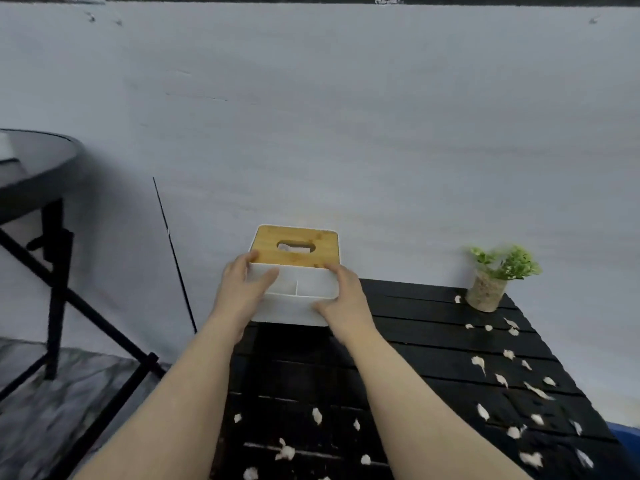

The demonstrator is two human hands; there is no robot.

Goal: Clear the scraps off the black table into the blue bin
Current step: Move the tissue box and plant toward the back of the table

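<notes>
A black slatted table (433,334) fills the lower right, with several pale scraps (479,362) scattered over its right side and near edge. A white tissue box (294,310) with a wooden lid sits at the table's far left corner. My left hand (242,292) grips its left side and my right hand (346,303) grips its right front corner. A sliver of the blue bin (625,436) shows past the table's right edge.
A small potted plant (491,282) stands at the table's far right corner. A round black table (38,168) with crossed legs stands to the left on a grey floor. A pale wall rises right behind the table.
</notes>
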